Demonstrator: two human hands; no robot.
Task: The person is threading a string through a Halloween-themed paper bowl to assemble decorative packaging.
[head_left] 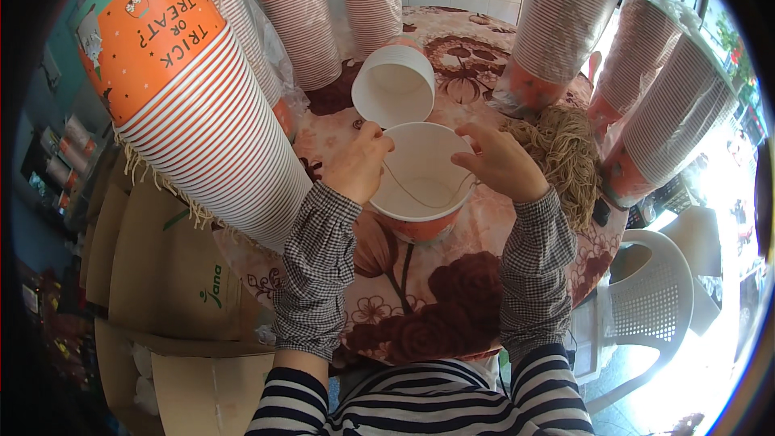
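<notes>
A white-lined paper bucket (421,153) with an orange outside stands upright on the table before me. My left hand (361,163) is at its left rim, fingers closed in a pinch on a thin beige string (420,200). The string sags in a loop across the bucket's mouth to my right hand (504,163) at the right rim. The right thumb and forefinger are bent and apart, and the string runs up under that hand; its exact grip is hidden. Just behind, a second paper bucket (393,89) lies tipped, its open mouth facing me.
A tall leaning stack of orange paper buckets (202,105) rises close to my left arm. More bagged stacks (557,24) stand at the back and right. A bundle of beige strings (565,161) lies beside my right hand. Cardboard boxes (182,266) and a white plastic chair (650,307) flank the table.
</notes>
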